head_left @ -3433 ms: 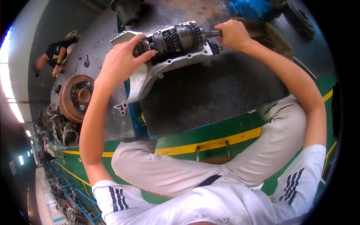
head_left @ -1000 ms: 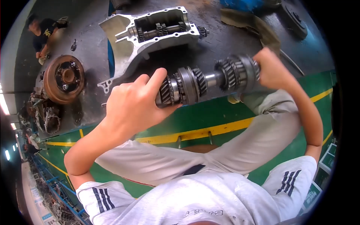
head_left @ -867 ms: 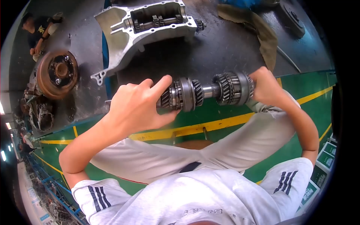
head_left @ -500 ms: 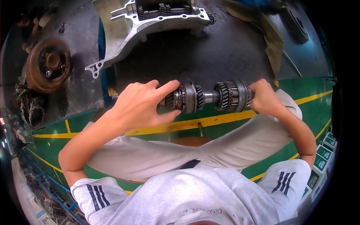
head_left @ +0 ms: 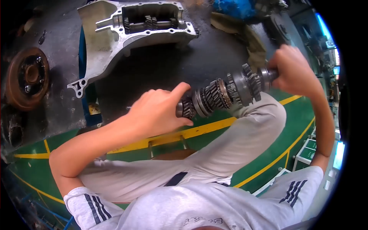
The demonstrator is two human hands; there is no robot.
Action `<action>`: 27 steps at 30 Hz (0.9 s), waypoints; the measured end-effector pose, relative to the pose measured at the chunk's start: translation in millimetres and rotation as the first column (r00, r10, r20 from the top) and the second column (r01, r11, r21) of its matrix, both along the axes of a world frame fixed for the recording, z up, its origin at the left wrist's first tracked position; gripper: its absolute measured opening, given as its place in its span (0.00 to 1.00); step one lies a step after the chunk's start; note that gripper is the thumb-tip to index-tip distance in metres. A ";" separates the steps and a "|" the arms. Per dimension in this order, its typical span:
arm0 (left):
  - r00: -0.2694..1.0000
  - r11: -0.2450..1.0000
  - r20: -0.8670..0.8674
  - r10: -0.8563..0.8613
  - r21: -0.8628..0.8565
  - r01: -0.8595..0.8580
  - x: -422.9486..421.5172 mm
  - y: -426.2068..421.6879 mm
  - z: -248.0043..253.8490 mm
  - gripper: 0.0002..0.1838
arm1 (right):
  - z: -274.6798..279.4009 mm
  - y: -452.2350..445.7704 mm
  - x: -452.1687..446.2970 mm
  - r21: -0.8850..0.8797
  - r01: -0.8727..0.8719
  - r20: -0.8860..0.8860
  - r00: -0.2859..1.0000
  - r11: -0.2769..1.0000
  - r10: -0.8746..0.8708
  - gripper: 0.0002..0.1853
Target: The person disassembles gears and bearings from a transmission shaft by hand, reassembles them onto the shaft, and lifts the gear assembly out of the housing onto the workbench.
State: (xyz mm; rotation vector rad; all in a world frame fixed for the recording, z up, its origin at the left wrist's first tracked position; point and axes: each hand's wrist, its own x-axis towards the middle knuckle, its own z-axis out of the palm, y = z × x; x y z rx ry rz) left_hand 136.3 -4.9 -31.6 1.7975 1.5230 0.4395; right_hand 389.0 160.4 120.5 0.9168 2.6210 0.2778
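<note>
A gear shaft (head_left: 214, 96) carrying several steel gears and synchronizer rings is held across my lap, tilted with its right end higher. My left hand (head_left: 159, 109) wraps over the left end, thumb and forefinger around a small gear; its other fingers are partly hidden behind. At the upper right, my right hand (head_left: 293, 71) grips the other end of the shaft in a closed fist. Beyond the shaft, a metal gearbox housing (head_left: 115, 46) lies on the bench, with another geared shaft (head_left: 151, 23) inside its open cavity.
A rusty round drum (head_left: 27, 78) stands at the left of the dark bench (head_left: 153, 65). Brown cloth (head_left: 241, 38) and a blue item (head_left: 234, 8) lie at the back right. Below are my legs, a stool (head_left: 172, 154) and a green floor with yellow lines.
The gear shaft has gone from nearly level to tilted, its right end raised as my right hand moved up and right. More gears show at that end. The view has shifted.
</note>
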 end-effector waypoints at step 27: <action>0.909 0.940 0.416 0.011 0.306 -0.151 -33.2 7.6 -2.1 0.34 | -56.0 -54.3 65.8 -0.372 0.317 -0.400 0.794 0.873 -0.458 0.11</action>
